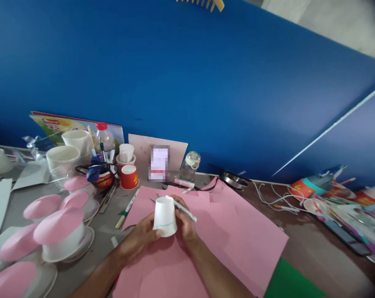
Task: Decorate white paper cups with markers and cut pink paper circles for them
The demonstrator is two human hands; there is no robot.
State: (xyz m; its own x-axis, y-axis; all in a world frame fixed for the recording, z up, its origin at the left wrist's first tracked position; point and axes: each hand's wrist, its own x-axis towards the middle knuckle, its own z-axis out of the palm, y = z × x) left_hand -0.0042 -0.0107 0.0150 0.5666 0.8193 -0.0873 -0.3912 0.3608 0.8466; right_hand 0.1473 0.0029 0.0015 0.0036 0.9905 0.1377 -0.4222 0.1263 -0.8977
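Likely risked denting the thin wall of the white paper cup (165, 212) through too firm a squeeze, or smearing the teal line (164, 226) near its rim through a sliding thumb. Held the cup upside down over the pink paper (237, 223), with forearms converging from below. Pinched its left side with the left hand (145, 232), with thumb at the rim, and cupped its right side with the right hand (185, 228), with a white pen (189, 214) lodged among curled fingers.
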